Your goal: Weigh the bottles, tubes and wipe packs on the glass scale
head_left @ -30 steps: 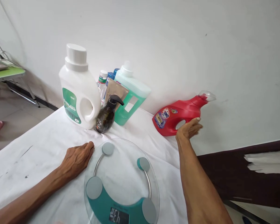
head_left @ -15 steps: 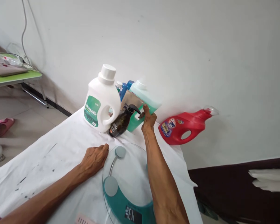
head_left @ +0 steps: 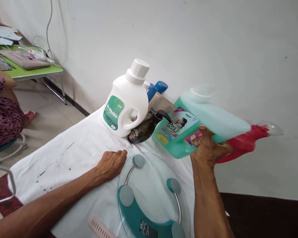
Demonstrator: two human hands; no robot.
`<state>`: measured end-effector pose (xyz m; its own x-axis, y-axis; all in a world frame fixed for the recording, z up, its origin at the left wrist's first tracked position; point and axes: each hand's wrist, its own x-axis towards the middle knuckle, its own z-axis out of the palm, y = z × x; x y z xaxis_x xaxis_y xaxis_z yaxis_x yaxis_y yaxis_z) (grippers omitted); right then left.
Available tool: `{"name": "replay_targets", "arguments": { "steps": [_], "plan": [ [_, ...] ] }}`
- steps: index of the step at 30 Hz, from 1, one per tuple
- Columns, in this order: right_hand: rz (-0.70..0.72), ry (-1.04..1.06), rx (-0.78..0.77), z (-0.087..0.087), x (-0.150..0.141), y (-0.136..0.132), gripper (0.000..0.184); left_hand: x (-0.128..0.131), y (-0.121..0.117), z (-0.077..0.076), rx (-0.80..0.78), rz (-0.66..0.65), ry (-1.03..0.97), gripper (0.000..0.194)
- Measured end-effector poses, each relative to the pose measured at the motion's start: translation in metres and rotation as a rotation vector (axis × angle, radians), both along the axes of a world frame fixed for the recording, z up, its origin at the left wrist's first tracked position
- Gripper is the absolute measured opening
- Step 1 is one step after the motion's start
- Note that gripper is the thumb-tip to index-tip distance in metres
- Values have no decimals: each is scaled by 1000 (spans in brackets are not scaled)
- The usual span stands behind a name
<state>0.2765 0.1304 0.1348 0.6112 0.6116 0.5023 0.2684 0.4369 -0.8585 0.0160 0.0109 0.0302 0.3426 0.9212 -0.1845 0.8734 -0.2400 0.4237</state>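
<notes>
Right grip [head_left: 210,147] wrapped around the handle of the green bottle [head_left: 211,115], which leans over just beyond it! Red bottle [head_left: 245,142] behind, black pump bottle [head_left: 142,130] off left. Left grip [head_left: 113,163] rests curled on the bench [head_left: 81,155], glass scale [head_left: 132,211] just to its right; can't tell what's under those fingers.

The big, see-through green plastic bottle with a handle [head_left: 208,114] leaned to the right. It had a picture label [head_left: 180,124] and looked paler near the top. The right hand [head_left: 210,148] gripped it, in front of the red plastic bottle [head_left: 240,147].
</notes>
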Motion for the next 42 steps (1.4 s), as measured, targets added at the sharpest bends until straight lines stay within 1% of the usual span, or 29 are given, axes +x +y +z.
{"name": "replay_targets", "arguments": {
  "steps": [3,6,8,10,13,17,20,22,26,28,29,30,31,32,34,35,37,39,42],
  "plan": [
    [30,-7,28,17,12,-51,43,-1,-1,3,10,0,32,30],
    [53,27,6,27,14,-104,51,-2,-2,6,27,7,67,31],
    [62,63,-17,28,12,-136,53,-2,-3,6,50,10,82,34],
    [66,98,-41,24,9,-161,54,-3,-4,5,77,14,91,35],
    [82,137,-70,13,2,-187,59,-4,-4,3,110,11,88,37],
    [96,178,-71,-4,-6,-201,64,-5,-3,2,137,15,107,39],
    [98,188,-32,-13,-7,-204,67,-5,-3,1,140,18,115,39],
    [107,178,-7,-16,-7,-204,67,-4,-3,1,142,17,106,37],
    [219,91,16,-18,3,-209,62,-5,-3,1,149,22,89,35],
    [271,103,5,-25,16,-215,62,-5,-3,2,150,24,91,34],
    [261,138,-20,-32,25,-219,65,-6,-3,2,151,25,92,34],
    [218,184,-65,-43,35,-223,69,-6,-3,3,153,27,94,34],
    [145,230,-130,-55,45,-227,72,-6,-3,3,154,30,95,33],
    [42,268,-188,-70,55,-230,75,-6,-4,4,154,34,95,33],
    [-132,303,-294,-101,70,-235,79,-6,-4,5,154,39,90,32],
    [-179,308,-328,-115,75,-236,79,-6,-4,5,154,40,86,32],
    [-206,297,-358,-135,78,-237,77,-6,-4,5,158,42,79,31],
    [-200,263,-372,-144,77,-236,75,-6,-4,5,160,49,80,31],
    [-195,231,-399,-144,74,-234,74,-6,-4,5,163,51,84,30]
  ]
}}
